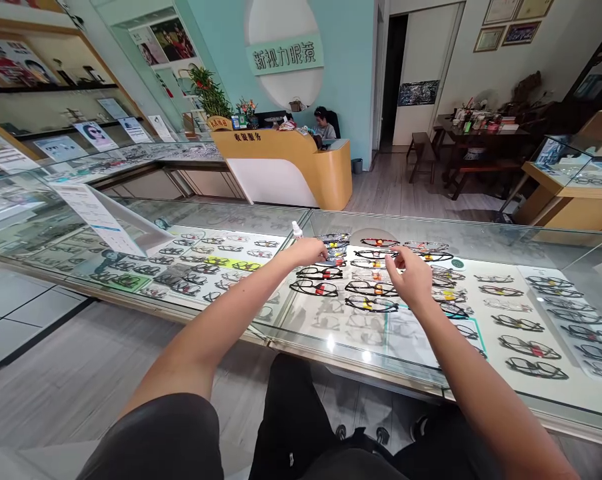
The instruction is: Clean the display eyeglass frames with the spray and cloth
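Both my arms reach out over a glass display counter (331,343). Several black eyeglass frames (315,287) with orange and red tags lie in rows on it. My left hand (308,252) is curled, fingertips pinched at the near end of a stack of frames (335,248); what it grips is too small to name. A small white spray bottle (297,230) stands just behind that hand. My right hand (409,279) hovers with its fingers apart over the middle rows, near a frame (375,289), and holds nothing.
More frames fill the case to the right (529,347) and left (191,267). A white slanted sign (98,217) stands on the counter's left. Behind it are an orange reception desk (301,167) with a seated person (323,123), and a dark table (481,140).
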{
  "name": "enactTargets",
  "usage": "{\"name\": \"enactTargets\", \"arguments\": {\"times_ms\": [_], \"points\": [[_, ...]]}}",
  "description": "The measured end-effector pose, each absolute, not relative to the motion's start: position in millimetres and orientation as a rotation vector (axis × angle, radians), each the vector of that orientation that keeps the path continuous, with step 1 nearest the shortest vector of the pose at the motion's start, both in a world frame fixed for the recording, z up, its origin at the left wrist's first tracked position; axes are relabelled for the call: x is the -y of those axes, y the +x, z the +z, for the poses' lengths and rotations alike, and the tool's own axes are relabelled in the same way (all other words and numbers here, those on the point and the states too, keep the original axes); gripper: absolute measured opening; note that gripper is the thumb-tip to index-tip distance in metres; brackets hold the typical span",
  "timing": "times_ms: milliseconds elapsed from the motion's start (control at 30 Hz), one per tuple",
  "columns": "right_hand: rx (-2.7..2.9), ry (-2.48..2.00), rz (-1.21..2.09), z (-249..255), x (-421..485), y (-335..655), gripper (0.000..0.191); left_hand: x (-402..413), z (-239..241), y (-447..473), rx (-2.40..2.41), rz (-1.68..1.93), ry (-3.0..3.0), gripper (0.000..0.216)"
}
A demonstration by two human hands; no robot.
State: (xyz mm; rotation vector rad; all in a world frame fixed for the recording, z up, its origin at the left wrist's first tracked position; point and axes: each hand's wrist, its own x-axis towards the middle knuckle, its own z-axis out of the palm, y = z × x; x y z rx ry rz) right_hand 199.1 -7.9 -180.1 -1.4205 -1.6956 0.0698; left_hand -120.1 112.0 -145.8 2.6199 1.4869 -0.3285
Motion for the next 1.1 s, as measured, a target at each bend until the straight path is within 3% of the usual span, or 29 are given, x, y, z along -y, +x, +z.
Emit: {"name": "enactTargets", "arguments": {"times_ms": [1100], "points": [[1.684,-1.497,0.124,-182,5,200,0.039,-126,-138,-100,-1.730,-0.216,2.684,0.027]]}}
